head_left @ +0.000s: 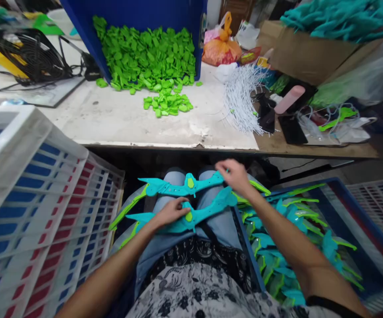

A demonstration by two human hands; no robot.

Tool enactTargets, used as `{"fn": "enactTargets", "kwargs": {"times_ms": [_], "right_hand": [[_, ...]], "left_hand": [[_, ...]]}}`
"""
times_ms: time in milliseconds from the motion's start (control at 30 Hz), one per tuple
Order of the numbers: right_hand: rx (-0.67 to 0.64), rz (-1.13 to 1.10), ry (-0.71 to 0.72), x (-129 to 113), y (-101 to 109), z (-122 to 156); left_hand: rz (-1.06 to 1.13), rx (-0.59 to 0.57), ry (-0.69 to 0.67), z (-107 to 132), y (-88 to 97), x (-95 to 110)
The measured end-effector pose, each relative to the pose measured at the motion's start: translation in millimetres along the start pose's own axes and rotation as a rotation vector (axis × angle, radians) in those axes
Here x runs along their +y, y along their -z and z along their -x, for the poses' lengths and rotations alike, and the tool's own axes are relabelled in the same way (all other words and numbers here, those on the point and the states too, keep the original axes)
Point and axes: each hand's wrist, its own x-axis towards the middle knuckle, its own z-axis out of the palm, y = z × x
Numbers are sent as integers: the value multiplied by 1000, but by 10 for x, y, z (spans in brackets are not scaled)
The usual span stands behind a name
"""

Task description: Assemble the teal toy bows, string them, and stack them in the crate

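Two turquoise plastic toy bows with lime-green tips lie across my lap, one beyond the other. My left hand [172, 211] is closed over the middle of the nearer toy bow [207, 213], its fingertips beside the green centre piece. At the right end of the farther toy bow [174, 189], my right hand [236, 176] is raised with thumb and fingers pinched together. Whether it grips that bow's end or something thin is blurred. Part of the nearer bow is hidden under my left hand and forearm.
Beyond my knees stands a worktable [128, 128] with a blue bin [81, 33] of small green pieces [151, 57], a loose green pile [168, 104] and white strings [244, 97]. A white crate [45, 185] flanks my left; a blue crate of toy bows [277, 247] is at my right.
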Motion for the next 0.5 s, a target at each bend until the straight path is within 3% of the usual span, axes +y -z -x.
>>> {"fn": "enactTargets", "kwargs": {"times_ms": [33, 100, 233, 367, 500], "right_hand": [[86, 91, -43, 90, 134, -306], [122, 249, -204, 271, 329, -925], [81, 423, -485, 507, 406, -1896], [-54, 550, -480, 568, 347, -2375], [-147, 594, -426, 616, 404, -2532]], "left_hand": [[-65, 2, -12, 23, 42, -7], [-209, 62, -16, 53, 87, 20], [-320, 343, 22, 53, 24, 146], [-199, 445, -30, 20, -63, 118], [-104, 430, -47, 19, -58, 21]]}}
